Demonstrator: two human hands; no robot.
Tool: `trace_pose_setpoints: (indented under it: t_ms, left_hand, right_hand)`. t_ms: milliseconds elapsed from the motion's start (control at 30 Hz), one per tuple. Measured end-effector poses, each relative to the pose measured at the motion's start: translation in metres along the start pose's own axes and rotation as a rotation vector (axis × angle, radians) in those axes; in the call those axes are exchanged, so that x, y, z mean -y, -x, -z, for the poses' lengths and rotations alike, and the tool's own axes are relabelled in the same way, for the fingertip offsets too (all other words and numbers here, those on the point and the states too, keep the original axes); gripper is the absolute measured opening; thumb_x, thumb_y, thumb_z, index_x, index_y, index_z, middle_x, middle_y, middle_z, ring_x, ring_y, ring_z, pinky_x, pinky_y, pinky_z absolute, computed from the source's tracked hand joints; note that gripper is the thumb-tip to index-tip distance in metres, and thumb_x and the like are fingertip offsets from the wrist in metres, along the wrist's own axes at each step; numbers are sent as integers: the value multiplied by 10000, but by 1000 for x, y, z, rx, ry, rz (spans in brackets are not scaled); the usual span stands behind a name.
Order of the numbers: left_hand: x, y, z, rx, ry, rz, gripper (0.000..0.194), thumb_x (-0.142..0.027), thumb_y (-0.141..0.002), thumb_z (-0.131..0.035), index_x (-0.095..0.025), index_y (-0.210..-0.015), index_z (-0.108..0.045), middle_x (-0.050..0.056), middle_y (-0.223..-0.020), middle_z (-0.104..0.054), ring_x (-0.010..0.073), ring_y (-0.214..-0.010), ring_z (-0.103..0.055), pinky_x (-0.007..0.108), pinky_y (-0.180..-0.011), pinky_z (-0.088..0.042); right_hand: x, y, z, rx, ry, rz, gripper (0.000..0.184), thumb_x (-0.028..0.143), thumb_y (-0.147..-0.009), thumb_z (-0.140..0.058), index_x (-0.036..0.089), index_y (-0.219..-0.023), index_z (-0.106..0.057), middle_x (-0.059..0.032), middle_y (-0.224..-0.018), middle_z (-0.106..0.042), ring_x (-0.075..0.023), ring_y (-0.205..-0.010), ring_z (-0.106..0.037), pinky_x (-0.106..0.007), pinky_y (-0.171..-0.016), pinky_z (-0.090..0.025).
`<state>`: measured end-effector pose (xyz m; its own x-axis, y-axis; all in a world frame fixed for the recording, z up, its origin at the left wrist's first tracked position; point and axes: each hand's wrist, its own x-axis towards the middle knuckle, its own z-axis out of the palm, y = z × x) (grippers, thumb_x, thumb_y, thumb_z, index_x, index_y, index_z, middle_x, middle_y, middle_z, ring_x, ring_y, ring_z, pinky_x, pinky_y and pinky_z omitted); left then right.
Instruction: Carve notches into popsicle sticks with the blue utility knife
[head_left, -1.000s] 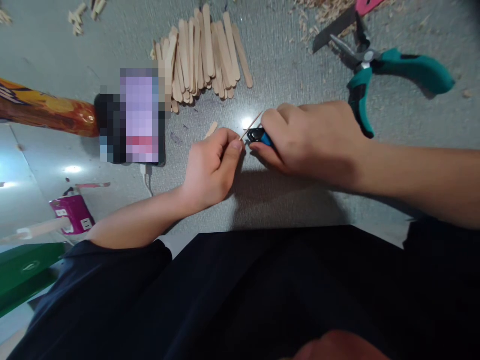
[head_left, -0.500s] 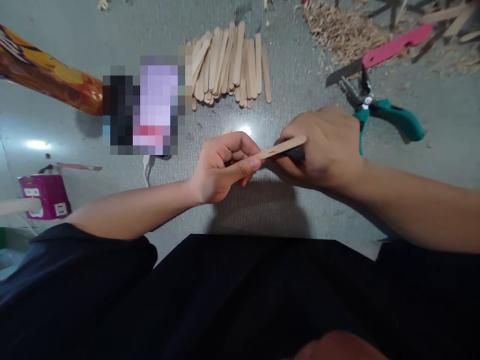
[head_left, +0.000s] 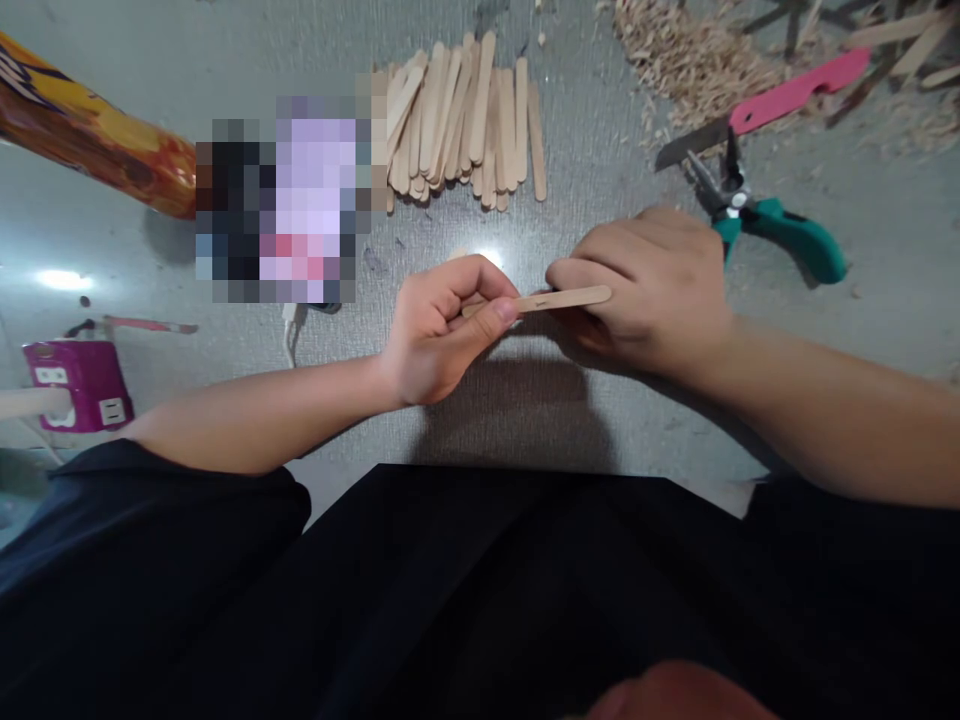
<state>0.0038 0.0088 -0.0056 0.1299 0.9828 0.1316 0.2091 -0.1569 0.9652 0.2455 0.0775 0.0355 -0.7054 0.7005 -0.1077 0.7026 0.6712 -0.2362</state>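
Observation:
My left hand pinches a flat wooden craft stick between thumb and fingers. The stick lies nearly level, with a small dark mark near its middle, and its free end reaches across to the knuckles of my right hand. That right hand is closed in a fist, back side up, around something dark that its fingers almost wholly hide. Beyond the hands lies a pile of loose craft sticks on the grey table. Green-handled pliers rest just past my right hand, their jaws open.
A pink-handled cutter blade tool lies by the pliers, beside a heap of wood shavings. At left are an orange snack package, a blurred-out device on a white cable, and a purple power socket block.
The craft stick has turned from a slant to nearly level, and more of its near end shows in my left hand. The dark object in my right fist shows less.

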Motion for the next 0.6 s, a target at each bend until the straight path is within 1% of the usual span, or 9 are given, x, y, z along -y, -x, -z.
trace_pose_setpoints:
  t_ms: [100,233,433,533,600]
  left_hand:
    - [0,0,0,-7,-19,-8,499,-661,-1129,-697,-230,-887,-761,-25,-599,-481,118,-503,-401,314,-495,-357]
    - [-1,2,1,-13,-26,-16,505,-656,-1142,-680,-227,-896,-781,-23,-596,-483,116,-498,-398,310,-503,-349]
    - [1,4,1,-26,27,-76,451,-616,-1168,-699,-237,-948,-803,-16,-631,-534,125,-522,-471,321,-520,-400]
    - [1,6,3,-23,48,-83,442,-620,-1165,-717,-243,-948,-793,-7,-652,-572,133,-549,-530,330,-536,-444]
    - [0,10,7,-33,-5,-76,507,-696,-1179,-655,-258,-959,-783,4,-680,-599,140,-565,-552,342,-552,-469]
  right_hand:
    - [0,0,0,13,-19,-9,447,475,-1195,-436,315,-1061,-831,-114,-956,-693,-327,-900,-593,-472,-836,-339]
    - [0,-1,0,-6,-4,2,451,476,-1200,-431,302,-1042,-816,-106,-927,-676,-314,-879,-580,-466,-828,-321]
    - [0,-1,2,1,81,50,457,447,-1198,-413,306,-1000,-800,-98,-862,-658,-309,-839,-558,-474,-807,-311]
    - [0,-1,9,32,113,47,485,458,-1212,-385,312,-995,-794,-90,-846,-636,-303,-822,-522,-475,-805,-303]
    - [-2,-2,14,54,131,37,515,434,-1224,-336,312,-1017,-791,-102,-880,-655,-308,-841,-505,-484,-822,-300]
